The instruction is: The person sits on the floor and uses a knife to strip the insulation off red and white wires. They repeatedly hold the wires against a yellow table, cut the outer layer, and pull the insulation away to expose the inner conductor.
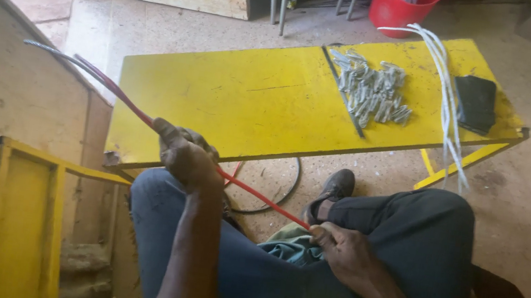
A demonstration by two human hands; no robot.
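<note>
Currently, the red cable [259,199] runs across the seated person's lap, held at two points. The right hand [342,249], nearest the camera, has its fingers closed around the cable's near end just above the right knee. The left hand [188,156] is wrapped in a full fist around the cable further along, at the near edge of the yellow desk [230,103]. Between the two hands the cable lies in a nearly straight, taut line.

Beyond the left hand the cable rises up and to the left in a gentle arc, alongside a grey strand (possibly a stripped or braided section; the detail is too small to confirm). That smooth curve suggests a semi-stiff cable: it bends but will not fold sharply, and is probably light. The sheath looks smooth and may slip, so a full-fist hold on the red sheath, well back from the end, is judged the safest place to hold.

Further away, on the desk: a heap of small grey metal pieces [372,91], a thin dark bar [344,94], a bundle of white wires [447,91] hanging over the near edge, and a black pouch [477,102]. A red bucket [404,7] stands on the floor beyond.
</note>
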